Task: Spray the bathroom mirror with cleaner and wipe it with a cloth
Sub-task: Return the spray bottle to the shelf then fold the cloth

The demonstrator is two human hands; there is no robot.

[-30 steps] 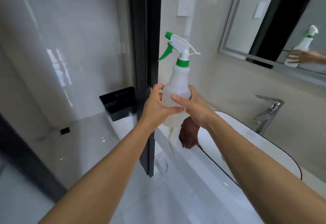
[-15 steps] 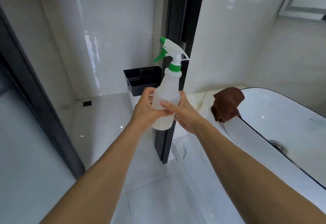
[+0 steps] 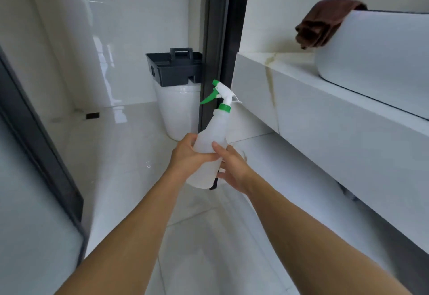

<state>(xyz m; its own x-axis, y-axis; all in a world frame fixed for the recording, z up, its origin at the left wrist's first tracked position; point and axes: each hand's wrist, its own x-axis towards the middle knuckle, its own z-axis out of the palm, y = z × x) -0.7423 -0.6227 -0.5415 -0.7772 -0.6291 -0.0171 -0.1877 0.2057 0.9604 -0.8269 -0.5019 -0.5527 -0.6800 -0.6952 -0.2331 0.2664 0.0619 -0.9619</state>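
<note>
A translucent white spray bottle point(image 3: 212, 130) with a green trigger and collar is tilted, nozzle pointing up and left. My left hand point(image 3: 189, 157) grips its body from the left. My right hand point(image 3: 232, 168) holds it from the right, thumb across the front. A brown cloth point(image 3: 322, 26) hangs over the left rim of the white basin point(image 3: 376, 48) at the upper right. The mirror is out of view.
A dark grey caddy point(image 3: 174, 68) sits on a white toilet point(image 3: 177, 111) behind the bottle. A black door frame point(image 3: 222, 30) stands upright between them and the white stone counter point(image 3: 325, 106). A dark frame point(image 3: 39, 146) runs along the left. Glossy white floor lies below.
The view has dropped lower and the mirror and faucet have left the frame. Both hands have carried the bottle downward, below counter height, keeping the same grip.
</note>
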